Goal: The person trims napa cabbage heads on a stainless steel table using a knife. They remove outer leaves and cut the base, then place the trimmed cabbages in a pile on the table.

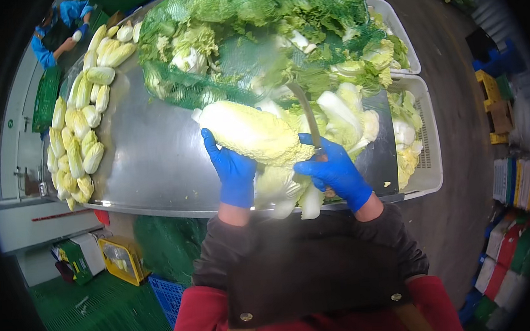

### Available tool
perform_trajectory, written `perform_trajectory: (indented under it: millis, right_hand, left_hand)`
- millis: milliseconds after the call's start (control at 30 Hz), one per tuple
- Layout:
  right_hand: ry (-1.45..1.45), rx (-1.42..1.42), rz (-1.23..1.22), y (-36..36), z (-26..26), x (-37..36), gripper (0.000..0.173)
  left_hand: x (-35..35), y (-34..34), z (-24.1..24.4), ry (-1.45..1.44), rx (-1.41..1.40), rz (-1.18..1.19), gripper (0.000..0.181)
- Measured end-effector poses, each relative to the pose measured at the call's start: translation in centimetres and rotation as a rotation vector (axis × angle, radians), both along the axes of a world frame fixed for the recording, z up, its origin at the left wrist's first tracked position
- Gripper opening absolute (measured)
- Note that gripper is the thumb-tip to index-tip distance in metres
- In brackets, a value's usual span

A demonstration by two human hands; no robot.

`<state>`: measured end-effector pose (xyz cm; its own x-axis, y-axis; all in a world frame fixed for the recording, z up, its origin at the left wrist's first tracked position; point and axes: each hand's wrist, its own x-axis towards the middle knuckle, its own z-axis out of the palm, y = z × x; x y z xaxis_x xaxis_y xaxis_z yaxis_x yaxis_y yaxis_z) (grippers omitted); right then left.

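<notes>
A trimmed napa cabbage [249,128], pale yellow with a white stem end at the left, is held above the metal table [156,167]. My gloved left hand [235,167] grips it from below, near the stem end. In my gloved right hand [338,170] is a knife with a curved blade [308,110], its handle partly hidden by the fingers. The blade points away from me, just beyond the cabbage's leafy tip, which my right fingers seem to touch. Loose cabbage leaves [278,189] lie under and beside both hands, some hanging over the table's near edge.
Green mesh netting [196,90] with untrimmed cabbages and leaves covers the table's far side. Trimmed cabbages [75,150] line the left end. White crates [433,155] of leaves adjoin the right edge. A person in blue sleeves [44,49] works at the far left.
</notes>
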<state>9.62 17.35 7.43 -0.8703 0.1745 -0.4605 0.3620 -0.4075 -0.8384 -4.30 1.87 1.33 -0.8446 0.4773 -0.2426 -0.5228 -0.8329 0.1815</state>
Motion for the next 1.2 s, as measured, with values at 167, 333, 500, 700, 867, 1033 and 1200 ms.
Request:
perform_trajectory:
  millis: [167,333,500,700,867,1033,1200]
  right_hand:
    - [-0.056,0.084,-0.017,2.9,-0.4,-0.4,0.041]
    - [0.296,0.242,-0.232,-1.2,-2.3,-3.6,0.063]
    - [0.036,0.209,-0.033,-7.3,-3.2,-6.9,0.064]
    - [-0.212,0.264,0.041,-4.6,-3.7,-7.5,0.043]
    - [0.219,0.160,0.008,-11.6,-4.2,-13.1,0.082]
    - [0.105,0.379,0.011,-15.7,-6.3,-17.7,0.047]
    - [-0.144,0.360,0.203,-14.8,-7.5,-18.0,0.025]
  left_hand:
    - [-1.4,-2.6,-0.6,-0.020,-0.111,0.098,0.067]
    - [-2.7,-4.0,0.2,-0.060,-0.086,0.133,0.066]
    - [-4.4,-5.7,0.3,-0.100,-0.044,0.073,0.068]
    - [-8.1,-10.7,0.4,-0.045,-0.350,0.313,0.071]
    - [-10.0,-12.9,-1.3,-0.070,-0.339,0.269,0.071]
    - [-11.1,-14.4,-3.1,-0.126,-0.256,0.207,0.067]
    - [-16.3,-19.7,-5.7,-0.083,-0.153,0.261,0.067]
